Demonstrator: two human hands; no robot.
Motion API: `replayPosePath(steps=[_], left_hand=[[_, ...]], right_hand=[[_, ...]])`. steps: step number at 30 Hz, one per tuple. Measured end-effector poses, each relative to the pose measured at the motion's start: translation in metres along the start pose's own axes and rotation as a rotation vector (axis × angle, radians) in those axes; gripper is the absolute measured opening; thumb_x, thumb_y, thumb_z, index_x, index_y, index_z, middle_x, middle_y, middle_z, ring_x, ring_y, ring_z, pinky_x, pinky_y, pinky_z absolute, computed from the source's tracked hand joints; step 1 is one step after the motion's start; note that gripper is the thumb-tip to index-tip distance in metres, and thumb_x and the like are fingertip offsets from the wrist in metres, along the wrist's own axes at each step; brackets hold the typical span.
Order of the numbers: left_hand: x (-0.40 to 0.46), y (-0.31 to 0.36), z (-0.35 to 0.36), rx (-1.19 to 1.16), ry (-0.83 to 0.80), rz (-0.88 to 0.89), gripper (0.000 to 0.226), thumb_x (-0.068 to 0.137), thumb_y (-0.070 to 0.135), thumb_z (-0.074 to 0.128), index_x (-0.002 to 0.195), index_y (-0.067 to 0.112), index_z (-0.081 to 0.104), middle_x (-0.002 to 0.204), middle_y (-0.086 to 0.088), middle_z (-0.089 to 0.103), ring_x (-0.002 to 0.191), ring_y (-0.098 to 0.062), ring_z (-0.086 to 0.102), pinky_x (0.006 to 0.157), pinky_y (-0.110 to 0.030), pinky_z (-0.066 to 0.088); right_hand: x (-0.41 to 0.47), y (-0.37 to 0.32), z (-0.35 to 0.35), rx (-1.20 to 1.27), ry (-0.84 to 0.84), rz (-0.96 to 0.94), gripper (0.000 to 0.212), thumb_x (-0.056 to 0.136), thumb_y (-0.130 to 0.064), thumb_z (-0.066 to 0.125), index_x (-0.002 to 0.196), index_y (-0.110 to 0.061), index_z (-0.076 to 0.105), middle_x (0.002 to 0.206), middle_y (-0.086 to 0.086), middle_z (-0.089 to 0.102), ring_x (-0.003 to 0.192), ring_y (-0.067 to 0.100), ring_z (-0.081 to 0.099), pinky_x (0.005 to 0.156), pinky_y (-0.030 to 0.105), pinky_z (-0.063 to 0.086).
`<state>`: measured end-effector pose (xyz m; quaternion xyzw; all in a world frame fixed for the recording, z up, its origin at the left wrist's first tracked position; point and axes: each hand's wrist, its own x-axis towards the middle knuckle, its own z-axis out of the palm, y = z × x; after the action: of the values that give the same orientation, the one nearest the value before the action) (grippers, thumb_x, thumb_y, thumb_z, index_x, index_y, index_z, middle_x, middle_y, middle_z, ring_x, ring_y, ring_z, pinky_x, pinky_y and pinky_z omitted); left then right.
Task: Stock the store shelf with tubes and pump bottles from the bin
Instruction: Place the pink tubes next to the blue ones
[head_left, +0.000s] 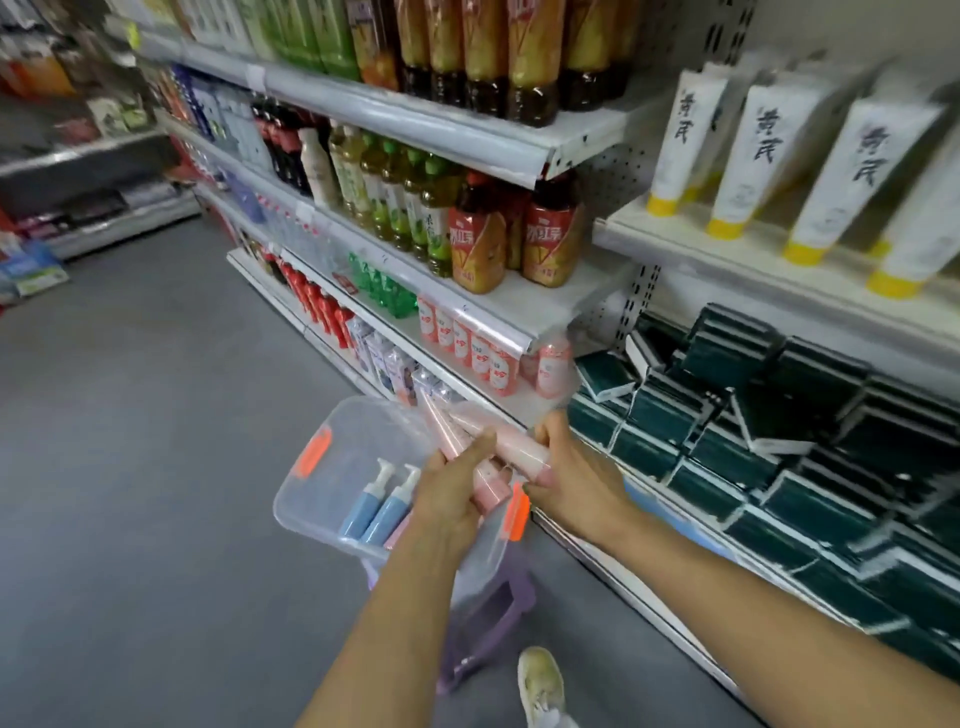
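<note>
A clear plastic bin (332, 452) with orange clips stands on a purple stool beside the shelving. Two blue pump bottles (376, 506) lie inside it. Over the bin, my left hand (452, 493) and my right hand (571, 478) both grip a bundle of pink tubes (493, 441), thumbs on top. The tubes point up and left toward the shelf. White tubes with yellow caps (753, 156) stand in a row on the upper right shelf (727, 260).
Dark green boxes (779, 405) fill the lower right shelf. Drink bottles (483, 244) crowd the shelves on the left section. The purple stool (493, 618) and my shoe (540, 686) are on the grey floor (156, 467) of the aisle.
</note>
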<state>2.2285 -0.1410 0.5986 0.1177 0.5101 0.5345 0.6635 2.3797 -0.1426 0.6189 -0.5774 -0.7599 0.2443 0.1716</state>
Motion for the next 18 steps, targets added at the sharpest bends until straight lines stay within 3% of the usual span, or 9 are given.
replayPosePath(steps=[2,5,7,10,12,16,18], left_hand=[[-0.012,-0.005,0.015,-0.04,-0.056,-0.016,0.04,0.082,0.01,0.072,0.118,-0.001,0.059,0.102,-0.022,0.067,0.079,-0.028,0.069,0.059,-0.035,0.058],[-0.027,-0.017,0.04,-0.047,-0.107,-0.042,0.05,0.073,0.007,0.075,0.119,0.001,0.058,0.106,-0.023,0.066,0.088,-0.032,0.067,0.074,-0.044,0.06],[-0.035,-0.026,0.056,-0.018,-0.146,-0.071,0.05,0.069,0.006,0.075,0.116,0.003,0.058,0.098,-0.02,0.066,0.082,-0.03,0.068,0.068,-0.042,0.059],[-0.051,-0.039,0.079,0.027,-0.21,-0.092,0.027,0.083,0.0,0.062,0.109,0.004,0.059,0.085,-0.016,0.065,0.065,-0.023,0.067,0.055,-0.034,0.056],[-0.06,-0.046,0.093,0.084,-0.224,-0.084,0.027,0.083,0.0,0.061,0.109,0.002,0.06,0.083,-0.016,0.066,0.065,-0.023,0.067,0.055,-0.034,0.056],[-0.08,-0.062,0.126,0.164,-0.26,-0.056,0.046,0.076,0.0,0.064,0.121,-0.006,0.056,0.099,-0.025,0.065,0.085,-0.035,0.065,0.079,-0.054,0.057],[-0.092,-0.074,0.147,0.207,-0.297,-0.033,0.04,0.081,-0.002,0.059,0.121,-0.003,0.056,0.099,-0.022,0.064,0.082,-0.032,0.064,0.064,-0.044,0.059]], right_hand=[[-0.021,0.004,-0.015,0.124,0.041,0.083,0.048,0.076,-0.027,0.069,0.094,-0.029,0.024,0.084,-0.006,0.05,0.071,0.022,0.051,0.061,0.037,0.038],[-0.049,0.011,-0.035,0.293,0.096,0.163,0.049,0.07,-0.026,0.073,0.094,-0.026,0.03,0.079,-0.01,0.045,0.065,0.01,0.045,0.062,0.036,0.04],[-0.066,0.015,-0.049,0.426,0.16,0.196,0.052,0.07,-0.022,0.078,0.1,-0.021,0.035,0.084,-0.009,0.046,0.068,0.006,0.044,0.063,0.027,0.041],[-0.092,0.023,-0.07,0.695,0.18,0.292,0.057,0.072,-0.011,0.082,0.115,-0.015,0.044,0.103,0.004,0.059,0.075,0.005,0.054,0.06,0.011,0.044],[-0.109,0.033,-0.084,0.809,0.15,0.329,0.045,0.078,-0.014,0.078,0.115,-0.013,0.052,0.103,0.01,0.064,0.068,0.005,0.057,0.055,0.014,0.044],[-0.14,0.056,-0.109,0.893,0.169,0.404,0.029,0.084,-0.013,0.071,0.108,-0.005,0.058,0.088,0.008,0.066,0.062,0.013,0.058,0.056,0.028,0.047],[-0.158,0.068,-0.124,0.901,0.201,0.438,0.027,0.083,-0.01,0.07,0.107,-0.001,0.061,0.085,0.008,0.065,0.067,0.016,0.06,0.06,0.032,0.05]])
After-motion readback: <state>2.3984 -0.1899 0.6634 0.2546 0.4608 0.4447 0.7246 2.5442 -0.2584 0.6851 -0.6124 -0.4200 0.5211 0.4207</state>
